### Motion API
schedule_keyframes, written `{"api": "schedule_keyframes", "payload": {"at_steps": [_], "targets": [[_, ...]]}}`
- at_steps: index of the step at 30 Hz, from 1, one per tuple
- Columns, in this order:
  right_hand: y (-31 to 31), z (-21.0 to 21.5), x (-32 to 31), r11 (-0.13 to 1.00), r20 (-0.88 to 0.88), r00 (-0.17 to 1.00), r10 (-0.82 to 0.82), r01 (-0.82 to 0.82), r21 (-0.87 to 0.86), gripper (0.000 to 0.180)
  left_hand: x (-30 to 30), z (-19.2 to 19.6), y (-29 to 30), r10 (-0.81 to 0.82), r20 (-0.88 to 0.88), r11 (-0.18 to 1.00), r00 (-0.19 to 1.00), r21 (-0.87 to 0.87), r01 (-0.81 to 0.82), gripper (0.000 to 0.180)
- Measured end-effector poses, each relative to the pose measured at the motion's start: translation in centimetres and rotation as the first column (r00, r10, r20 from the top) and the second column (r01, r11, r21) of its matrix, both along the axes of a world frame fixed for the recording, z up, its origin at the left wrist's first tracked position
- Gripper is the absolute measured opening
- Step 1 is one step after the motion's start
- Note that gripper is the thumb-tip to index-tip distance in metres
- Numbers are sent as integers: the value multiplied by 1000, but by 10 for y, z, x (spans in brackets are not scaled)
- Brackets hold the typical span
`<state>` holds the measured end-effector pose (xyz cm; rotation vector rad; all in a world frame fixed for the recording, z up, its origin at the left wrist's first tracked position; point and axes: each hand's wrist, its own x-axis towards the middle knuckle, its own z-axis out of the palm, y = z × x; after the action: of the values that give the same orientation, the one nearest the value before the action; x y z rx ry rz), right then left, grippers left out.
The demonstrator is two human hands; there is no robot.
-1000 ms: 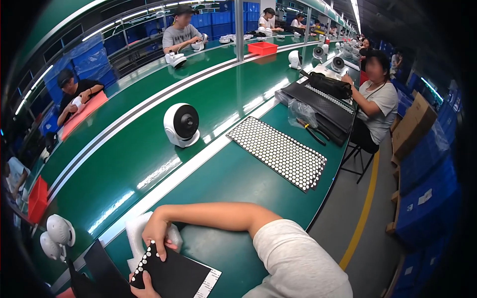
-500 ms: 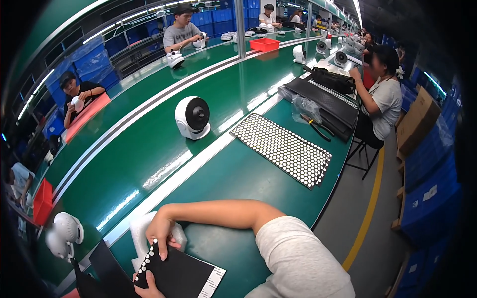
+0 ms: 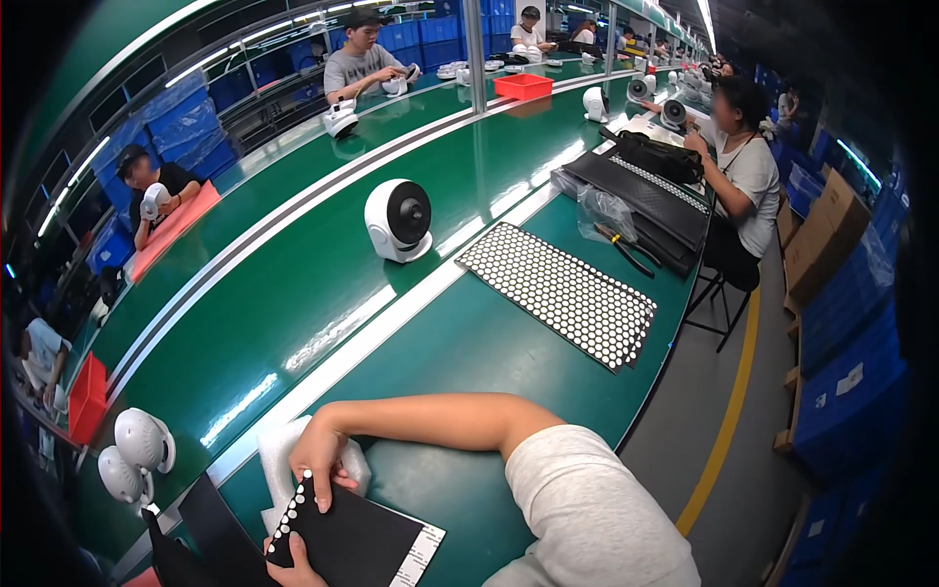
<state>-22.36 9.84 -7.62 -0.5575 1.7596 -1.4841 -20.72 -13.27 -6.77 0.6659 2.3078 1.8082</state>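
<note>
Your right hand [image 3: 318, 456] and left hand [image 3: 294, 567] pinch the black sheet [image 3: 362, 538] along one edge, over the table [image 3: 440, 479]; uneven finger pressure could crease it or lift the white dots [image 3: 293, 506].

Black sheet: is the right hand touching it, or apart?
Touching. The head view shows the right hand's thumb lying on the black sheet, beside the white dots.
</note>
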Motion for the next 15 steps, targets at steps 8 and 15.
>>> {"api": "schedule_keyframes", "payload": {"at_steps": [8,15], "targets": [[0,5,4,1000,-2,1000,0,0,13,23,4,3,0,0,8,1000,1000,-4,0,16],[0,6,6,999,18,1000,-18,19,-30,23,2,-1,-1,-8,15,1000,1000,23,8,15]]}}
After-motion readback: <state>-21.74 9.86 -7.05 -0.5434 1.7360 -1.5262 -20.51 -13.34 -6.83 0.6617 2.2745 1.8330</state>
